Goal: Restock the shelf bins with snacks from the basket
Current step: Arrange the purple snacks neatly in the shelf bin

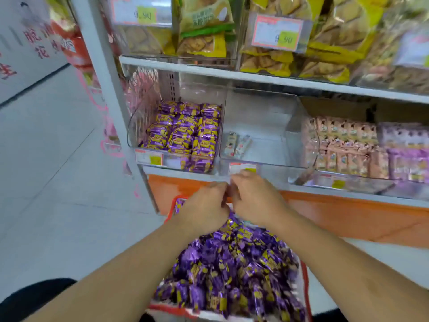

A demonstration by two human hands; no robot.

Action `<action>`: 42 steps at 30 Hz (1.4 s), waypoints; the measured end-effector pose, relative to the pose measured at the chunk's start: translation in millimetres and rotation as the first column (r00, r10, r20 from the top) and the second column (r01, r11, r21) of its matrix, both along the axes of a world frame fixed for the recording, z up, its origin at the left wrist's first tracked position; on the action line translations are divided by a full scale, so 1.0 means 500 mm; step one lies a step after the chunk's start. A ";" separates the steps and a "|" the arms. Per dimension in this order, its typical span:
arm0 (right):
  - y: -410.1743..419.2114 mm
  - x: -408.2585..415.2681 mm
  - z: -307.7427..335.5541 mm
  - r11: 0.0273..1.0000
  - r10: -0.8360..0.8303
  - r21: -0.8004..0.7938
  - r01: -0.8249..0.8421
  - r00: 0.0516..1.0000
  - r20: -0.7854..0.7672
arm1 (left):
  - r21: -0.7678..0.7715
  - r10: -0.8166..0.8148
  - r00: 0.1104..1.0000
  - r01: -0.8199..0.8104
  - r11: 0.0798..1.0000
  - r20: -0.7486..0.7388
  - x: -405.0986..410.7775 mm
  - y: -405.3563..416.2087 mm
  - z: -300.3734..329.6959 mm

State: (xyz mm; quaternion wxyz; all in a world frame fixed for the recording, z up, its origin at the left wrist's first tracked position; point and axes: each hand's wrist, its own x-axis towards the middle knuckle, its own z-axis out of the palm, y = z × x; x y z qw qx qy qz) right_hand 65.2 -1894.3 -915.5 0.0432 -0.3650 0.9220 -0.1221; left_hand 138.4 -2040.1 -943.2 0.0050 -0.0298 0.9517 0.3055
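Observation:
A red basket (306,282) sits below me, heaped with purple-and-yellow snack packets (234,270). My left hand (204,205) and my right hand (255,198) meet over the far end of the heap, backs up and fingers curled down onto the packets. What they grip is hidden under the fingers and blurred. On the shelf, the left clear bin (139,126) holds rows of the same purple packets (185,133). The middle clear bin (262,147) holds only two small pale packets (236,144).
Pink packets (341,147) and lilac packets (406,154) fill the bins to the right. The shelf above carries yellow and green cracker bags (204,26) with price tags. An orange shelf base (348,217) runs behind the basket. Grey floor (58,170) lies to the left.

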 end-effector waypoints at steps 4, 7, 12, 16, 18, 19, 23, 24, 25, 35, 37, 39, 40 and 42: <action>0.100 0.029 -0.134 0.957 -0.187 0.266 0.118 0.949 0.254 | -0.051 0.002 0.973 0.010 0.999 0.233 0.040 0.047 -0.123; 0.151 0.041 -0.221 0.877 -0.314 0.461 0.136 0.889 0.335 | -0.296 0.141 0.917 -0.026 0.955 0.373 0.067 0.044 -0.190; 0.210 0.035 -0.306 0.749 -0.484 0.639 0.175 0.802 0.349 | -0.273 0.203 0.774 -0.041 0.961 0.599 0.069 0.019 -0.247; 0.195 0.033 -0.330 0.768 -0.481 0.615 0.177 0.793 0.374 | -0.350 0.261 0.732 -0.033 0.936 0.629 0.050 0.040 -0.274; 0.186 0.033 -0.353 0.761 -0.474 0.625 0.175 0.807 0.352 | -0.395 0.302 0.718 -0.042 0.918 0.627 0.041 0.050 -0.291; 0.184 0.032 -0.363 0.760 -0.475 0.623 0.185 0.812 0.339 | -0.414 0.319 0.715 -0.045 0.909 0.623 0.038 0.053 -0.299; 0.182 0.022 -0.370 0.770 -0.459 0.602 0.212 0.839 0.292 | -0.482 0.359 0.698 -0.022 0.876 0.620 0.040 0.052 -0.329; 0.182 0.022 -0.368 0.775 -0.451 0.592 0.221 0.849 0.275 | -0.501 0.360 0.696 0.000 0.866 0.622 0.042 0.052 -0.332; 0.181 0.023 -0.365 0.780 -0.442 0.584 0.224 0.858 0.261 | -0.522 0.357 0.704 0.022 0.853 0.614 0.043 0.051 -0.333; 0.179 0.040 -0.324 0.821 -0.350 0.545 0.166 0.903 0.251 | -0.525 0.278 0.739 0.119 0.843 0.614 0.057 0.038 -0.291; 0.183 0.038 -0.312 0.844 -0.344 0.504 0.184 0.907 0.245 | -0.502 0.265 0.755 0.097 0.860 0.600 0.061 0.032 -0.282; 0.183 0.033 -0.295 0.872 -0.353 0.445 0.203 0.892 0.283 | -0.471 0.243 0.784 0.070 0.880 0.571 0.062 0.024 -0.270; 0.181 0.030 -0.284 0.885 -0.356 0.414 0.213 0.883 0.306 | -0.455 0.234 0.798 0.056 0.889 0.555 0.060 0.021 -0.262; 0.173 0.025 -0.261 0.905 -0.354 0.360 0.229 0.872 0.336 | -0.415 0.221 0.816 0.026 0.909 0.535 0.055 0.013 -0.244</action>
